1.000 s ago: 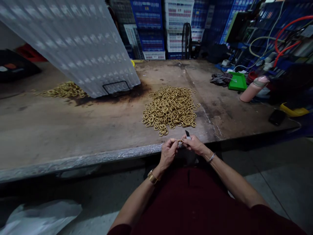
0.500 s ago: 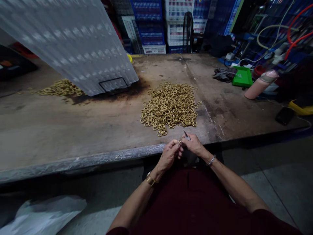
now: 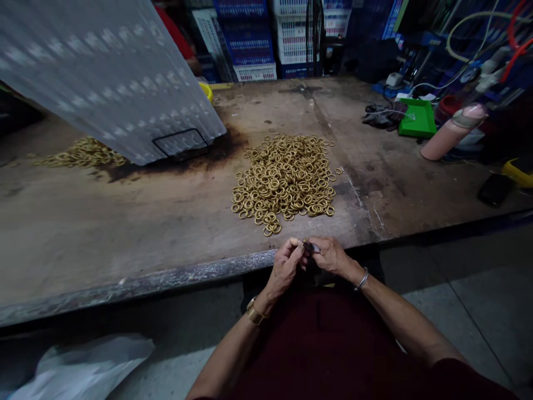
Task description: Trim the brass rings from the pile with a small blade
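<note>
My left hand (image 3: 287, 261) is closed in a pinch at the table's front edge, with a small gold-coloured ring mostly hidden between thumb and fingers. My right hand (image 3: 333, 256) is wrapped round a small knife (image 3: 312, 247), whose dark blade points left and meets the left fingertips. Just beyond both hands lies a heap of gold-coloured metal rings (image 3: 287, 178), with a few loose ones at its near edge.
A wooden table (image 3: 125, 222) bears a leaning stack of grey ribbed panels (image 3: 125, 83), with more rings (image 3: 85, 153) to its left. At the right are a green tray (image 3: 418, 119), a pink bottle (image 3: 452, 133) and a black phone (image 3: 495, 189). Crates (image 3: 245, 39) stand behind.
The knife's blade has turned from pointing up to pointing left, against the left fingertips. The right hand has rolled inward. The whole view has shifted slightly.
</note>
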Motion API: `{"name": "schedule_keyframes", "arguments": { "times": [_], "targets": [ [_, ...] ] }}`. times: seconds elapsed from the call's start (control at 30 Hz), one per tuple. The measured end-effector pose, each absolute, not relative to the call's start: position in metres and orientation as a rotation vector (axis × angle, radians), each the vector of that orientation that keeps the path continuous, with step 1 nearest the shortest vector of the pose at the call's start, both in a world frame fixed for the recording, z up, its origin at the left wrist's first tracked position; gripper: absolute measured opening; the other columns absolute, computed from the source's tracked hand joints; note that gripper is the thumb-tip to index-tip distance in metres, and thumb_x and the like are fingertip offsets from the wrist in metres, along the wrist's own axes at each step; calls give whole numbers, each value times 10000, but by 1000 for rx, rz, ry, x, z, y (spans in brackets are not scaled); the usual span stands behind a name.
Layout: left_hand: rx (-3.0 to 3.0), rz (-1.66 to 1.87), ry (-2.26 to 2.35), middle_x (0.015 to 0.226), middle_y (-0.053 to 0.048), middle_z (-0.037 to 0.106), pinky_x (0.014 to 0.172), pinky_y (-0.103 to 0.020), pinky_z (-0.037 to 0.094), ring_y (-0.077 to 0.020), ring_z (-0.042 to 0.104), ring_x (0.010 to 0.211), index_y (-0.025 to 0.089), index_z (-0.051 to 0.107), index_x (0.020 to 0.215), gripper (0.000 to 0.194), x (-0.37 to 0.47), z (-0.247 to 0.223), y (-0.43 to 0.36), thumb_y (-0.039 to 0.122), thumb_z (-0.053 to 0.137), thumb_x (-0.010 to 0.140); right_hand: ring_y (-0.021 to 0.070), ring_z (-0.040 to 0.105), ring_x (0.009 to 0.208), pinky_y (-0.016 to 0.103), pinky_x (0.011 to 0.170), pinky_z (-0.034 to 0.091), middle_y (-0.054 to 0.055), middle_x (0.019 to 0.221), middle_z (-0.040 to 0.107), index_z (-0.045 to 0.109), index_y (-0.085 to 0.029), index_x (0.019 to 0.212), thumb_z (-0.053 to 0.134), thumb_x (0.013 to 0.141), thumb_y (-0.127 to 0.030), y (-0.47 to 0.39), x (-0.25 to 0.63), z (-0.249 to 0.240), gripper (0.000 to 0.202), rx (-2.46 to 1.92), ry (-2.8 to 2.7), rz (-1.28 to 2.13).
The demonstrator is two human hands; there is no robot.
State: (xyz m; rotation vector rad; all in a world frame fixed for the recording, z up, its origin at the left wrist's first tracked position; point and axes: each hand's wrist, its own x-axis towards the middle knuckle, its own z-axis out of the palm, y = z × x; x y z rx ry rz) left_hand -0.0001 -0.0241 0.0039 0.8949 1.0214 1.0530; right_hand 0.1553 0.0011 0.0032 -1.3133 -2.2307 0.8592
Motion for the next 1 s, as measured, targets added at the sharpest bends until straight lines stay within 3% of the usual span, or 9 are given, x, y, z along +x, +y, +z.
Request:
{"name": "schedule_keyframes", "arguments": {
  "times": [0.27,0.37,0.5,0.6,0.83,1.0],
  "targets": [
    [916,1015,1044,651,16,569,502,-194,437,-66,481,502,164,535,736,349,-3,7,-30,496,642,731,147,577,669,227,601,323,37,754,663,626,-198,888,427,792,-168,12,153,5,223,-1668,-2419,671],
    [809,996,916,716,-14,608,532,-226,472,-94,543,558,162,543,747,334,-1,9,-34,479,651,734,166,604,742,238,627,342,61,846,686,615,-194,995,418,806,-183,23,152,4,273,-1825,-2365,527],
    [589,1085,839,861,-59,642,534,-218,480,-125,602,683,149,535,701,342,0,10,-30,427,730,662,180,612,874,240,687,372,67,1002,682,574,-202,1122,418,814,-186,39,142,6,346,-1776,-2310,444],
    [474,1116,844,820,-54,651,506,-205,466,-118,605,646,148,501,669,326,-3,7,-25,361,747,646,192,608,930,252,725,378,68,1093,661,518,-213,1202,432,823,-201,50,129,8,389,-1761,-2323,400],
    [324,1096,719,741,-26,627,488,-218,450,-117,577,596,163,577,905,297,-16,2,-14,291,699,667,191,619,838,265,680,349,88,958,684,571,-194,1046,401,860,-190,63,114,3,253,-1949,-2325,276],
    [211,1120,721,697,-18,580,497,-214,438,-99,544,602,128,542,626,300,-18,1,-7,358,733,636,163,604,744,250,639,326,77,873,679,603,-191,974,406,838,-179,57,123,-1,240,-1905,-2295,336]
  ]
}}
